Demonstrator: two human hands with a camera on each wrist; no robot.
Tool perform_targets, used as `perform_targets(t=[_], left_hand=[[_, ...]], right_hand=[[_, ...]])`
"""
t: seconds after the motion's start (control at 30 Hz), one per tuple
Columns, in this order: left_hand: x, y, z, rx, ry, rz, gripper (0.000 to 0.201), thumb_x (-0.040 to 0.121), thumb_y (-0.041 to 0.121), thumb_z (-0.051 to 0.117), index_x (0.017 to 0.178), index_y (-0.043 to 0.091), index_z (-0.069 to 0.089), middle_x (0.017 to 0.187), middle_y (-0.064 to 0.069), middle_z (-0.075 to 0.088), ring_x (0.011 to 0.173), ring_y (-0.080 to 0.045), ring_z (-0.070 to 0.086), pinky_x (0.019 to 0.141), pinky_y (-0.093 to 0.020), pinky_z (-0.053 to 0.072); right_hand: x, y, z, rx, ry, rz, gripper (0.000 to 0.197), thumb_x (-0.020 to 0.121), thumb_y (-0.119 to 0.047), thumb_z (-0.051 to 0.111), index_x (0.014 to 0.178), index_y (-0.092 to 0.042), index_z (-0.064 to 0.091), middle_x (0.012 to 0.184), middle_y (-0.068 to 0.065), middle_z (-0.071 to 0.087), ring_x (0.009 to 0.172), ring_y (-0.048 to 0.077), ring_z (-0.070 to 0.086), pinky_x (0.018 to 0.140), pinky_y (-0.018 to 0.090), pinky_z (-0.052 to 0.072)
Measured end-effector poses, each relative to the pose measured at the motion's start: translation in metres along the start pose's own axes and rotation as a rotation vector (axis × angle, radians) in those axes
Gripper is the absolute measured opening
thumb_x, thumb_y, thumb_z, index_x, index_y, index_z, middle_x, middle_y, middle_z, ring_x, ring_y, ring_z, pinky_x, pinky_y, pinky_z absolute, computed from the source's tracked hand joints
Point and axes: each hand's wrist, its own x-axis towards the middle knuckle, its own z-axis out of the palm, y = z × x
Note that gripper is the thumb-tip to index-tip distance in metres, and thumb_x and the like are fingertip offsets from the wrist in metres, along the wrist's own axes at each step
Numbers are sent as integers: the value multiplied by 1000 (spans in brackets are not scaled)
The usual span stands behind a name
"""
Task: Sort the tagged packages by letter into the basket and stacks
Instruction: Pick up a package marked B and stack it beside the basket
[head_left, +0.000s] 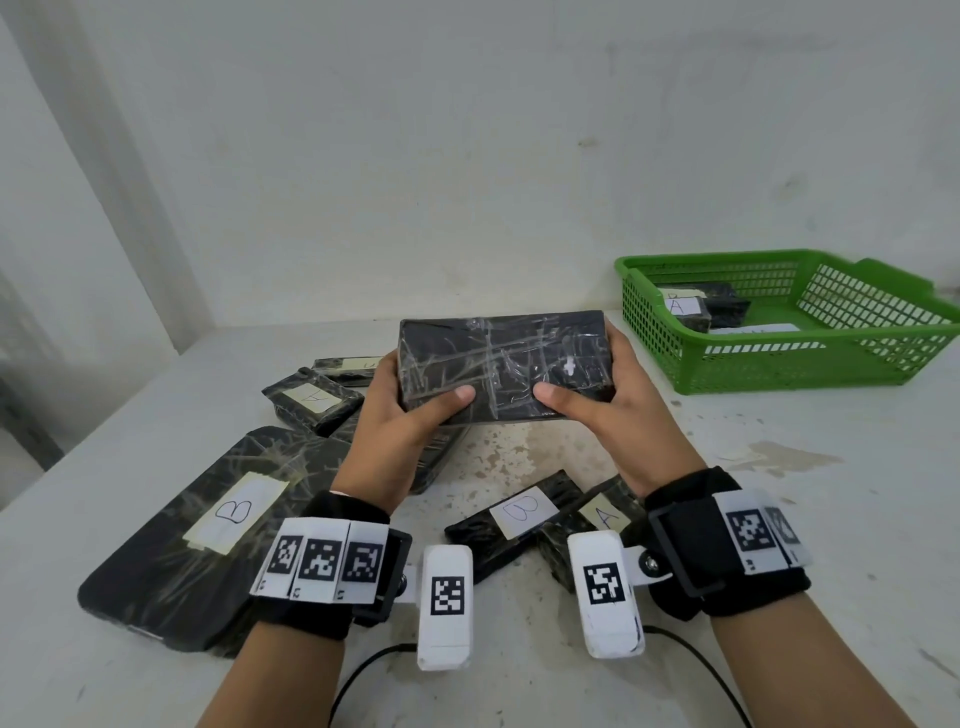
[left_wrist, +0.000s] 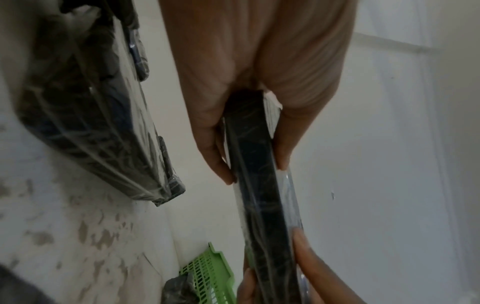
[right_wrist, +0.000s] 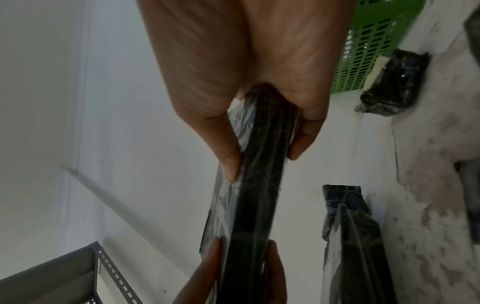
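We see a stained white surface (head_left: 727, 519) carrying a green basket (head_left: 779, 364) at the far right, a large B-tagged package (head_left: 171, 545) at left, and smaller A- and B-tagged packages (head_left: 509, 519) near us.

A white counter (head_left: 779, 519) fills the lower part of the head view, its surface worn in brownish, flaking patches toward the middle and right. Behind it rises a pale, scuffed wall (head_left: 467, 156) with a few dark marks. At the far left a lighter vertical strip (head_left: 78, 182) runs down the wall at a corner. In the right wrist view, a grey perforated metal angle bar (right_wrist: 114, 273) with a row of holes stands low at the left edge.
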Motion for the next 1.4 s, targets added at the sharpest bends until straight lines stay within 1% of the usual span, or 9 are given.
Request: perform_targets(t=[0.27,0.47,0.6,0.67,0.87,1.0,1.13,1.27,1.4], left_hand=[[0,-5,1,8,-16,47,71,72,12,74,136,9,44,127,-12,65,116,-25,65,100,-44,52],[1,-2,-1,76,-56,156,79,75,4,72,142,22,36,130,-4,62,120,-19,61,98,-33,52],[1,-4,-1,126,-29,210,79,70,1,71,140,21,39,122,-2,66,116,-18,63,98,-36,52],[0,-3,-1,118,-43,179,78,69,1,68,139,19,39,117,-1,66,113,-18,63,96,-34,52],[-7,12,6,-163,-105,-8,99,69,51,73,145,1,34,118,-21,62,113,-33,60,101,-54,44],[-9,16,12,-204,-16,-25,75,85,53,55,138,1,44,130,-22,60,120,-37,60,104,-60,41],[-7,16,12,-246,53,-42,93,76,38,70,148,-1,26,144,-23,48,125,-35,56,109,-59,40],[-6,13,11,-246,14,-22,33,82,28,60,104,5,52,93,-4,65,92,-22,62,92,-52,45],[-8,13,13,-263,2,1,39,85,39,57,107,7,53,106,-15,61,102,-28,60,97,-52,44]], right_hand=[[-3,-3,3,-5,39,-13,95,67,-11,88,144,-25,35,129,-13,58,117,1,58,107,37,47],[-1,-4,1,16,-19,32,102,59,-64,82,142,-53,25,148,-5,45,133,16,48,105,45,47],[-1,-14,4,198,9,148,85,69,-73,51,139,-26,35,126,2,60,115,13,61,101,44,49],[-1,-13,5,227,29,180,78,76,-71,46,138,-24,40,131,2,59,119,14,59,102,44,48],[3,-9,0,327,70,114,9,101,-30,50,108,-30,56,101,-10,68,98,9,64,97,37,48],[1,-12,2,370,53,44,19,94,-36,55,109,-24,56,96,-9,67,97,11,62,93,32,48],[1,-10,4,395,54,31,57,87,-59,46,124,-18,57,113,-4,70,111,12,63,99,31,46],[1,-12,4,361,102,10,12,101,-26,48,94,-20,55,88,-1,64,83,13,60,79,31,49],[0,-15,4,340,93,-21,12,102,-23,48,91,-19,53,88,0,61,82,13,58,79,33,47]])
